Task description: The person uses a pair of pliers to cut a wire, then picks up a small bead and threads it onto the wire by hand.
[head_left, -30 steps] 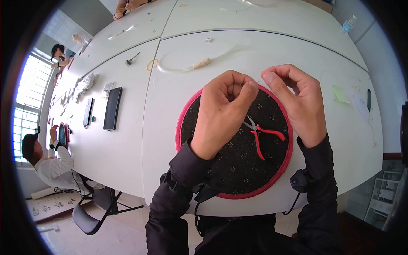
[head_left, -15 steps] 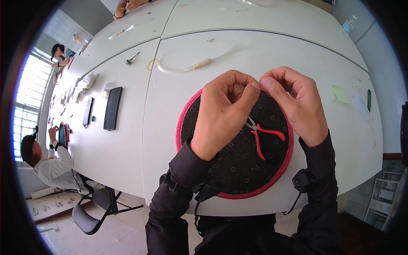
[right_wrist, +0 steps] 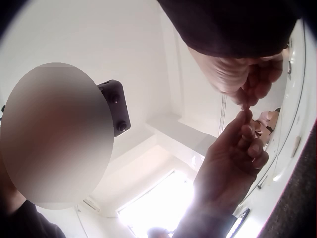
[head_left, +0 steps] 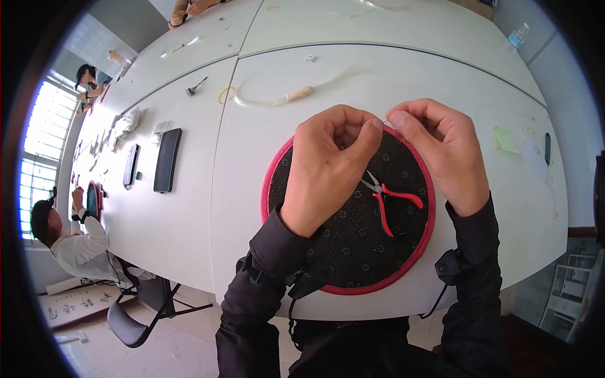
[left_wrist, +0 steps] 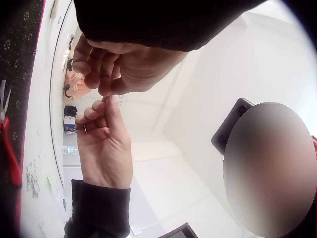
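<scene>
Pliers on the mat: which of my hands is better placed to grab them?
Probably your right hand: in the head view, the pliers' red handles splay toward its side, while your left hand is on the tip side. Both hands are pinching, so it would need freeing first.

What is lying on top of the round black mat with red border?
Red-handled pliers lie on the mat. The left hand and its sleeve hide part of the mat's left side in the head view, so anything beneath them cannot be seen.

White table (head_left: pixel 246 195) under round red-rimmed mat (head_left: pixel 353 258), 2 dark devices (head_left: pixel 167 161), green paper (head_left: pixel 505 140)
</scene>
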`<state>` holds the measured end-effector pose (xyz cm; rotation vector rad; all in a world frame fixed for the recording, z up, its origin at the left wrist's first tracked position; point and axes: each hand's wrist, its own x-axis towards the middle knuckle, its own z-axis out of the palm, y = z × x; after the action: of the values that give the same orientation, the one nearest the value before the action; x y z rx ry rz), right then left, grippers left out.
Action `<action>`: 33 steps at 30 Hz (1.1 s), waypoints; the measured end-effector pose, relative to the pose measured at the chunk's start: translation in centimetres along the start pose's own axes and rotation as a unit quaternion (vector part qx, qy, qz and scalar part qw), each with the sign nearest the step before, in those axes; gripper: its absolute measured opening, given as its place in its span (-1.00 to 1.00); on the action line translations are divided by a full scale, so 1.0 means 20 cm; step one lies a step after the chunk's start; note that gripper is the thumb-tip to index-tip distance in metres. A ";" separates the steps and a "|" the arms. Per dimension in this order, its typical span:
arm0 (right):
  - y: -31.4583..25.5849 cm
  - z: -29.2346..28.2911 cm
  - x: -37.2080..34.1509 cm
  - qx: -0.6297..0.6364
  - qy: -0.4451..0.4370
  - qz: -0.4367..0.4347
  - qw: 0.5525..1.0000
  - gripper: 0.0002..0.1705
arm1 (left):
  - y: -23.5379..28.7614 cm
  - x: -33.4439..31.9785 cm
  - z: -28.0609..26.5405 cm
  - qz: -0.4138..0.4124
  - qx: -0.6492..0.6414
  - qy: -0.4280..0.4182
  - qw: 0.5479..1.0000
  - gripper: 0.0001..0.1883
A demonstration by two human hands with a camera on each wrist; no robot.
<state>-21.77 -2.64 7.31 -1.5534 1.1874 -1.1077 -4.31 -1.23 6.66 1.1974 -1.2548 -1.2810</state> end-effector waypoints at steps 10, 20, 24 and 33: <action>0.01 -0.01 0.01 -0.029 -0.015 -0.059 0.998 -0.73 | 0.01 0.00 0.00 -0.011 -0.002 -0.001 1.000 -0.75; -0.02 -0.03 0.00 -0.046 -0.038 -0.022 0.998 -0.78 | 0.01 0.00 0.00 -0.004 -0.006 -0.020 1.000 -0.76; -0.02 -0.02 0.00 -0.053 -0.040 -0.025 0.997 -0.77 | 0.01 0.00 -0.01 0.003 0.011 -0.038 0.999 -0.76; -0.01 -0.05 0.02 -0.054 -0.010 -0.044 0.998 -0.76 | 0.01 0.01 -0.02 -0.002 0.010 -0.026 1.000 -0.77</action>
<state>-22.57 -3.05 7.67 -1.7091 1.1912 -1.0976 -3.95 -1.37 6.78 1.1873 -1.3059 -1.3124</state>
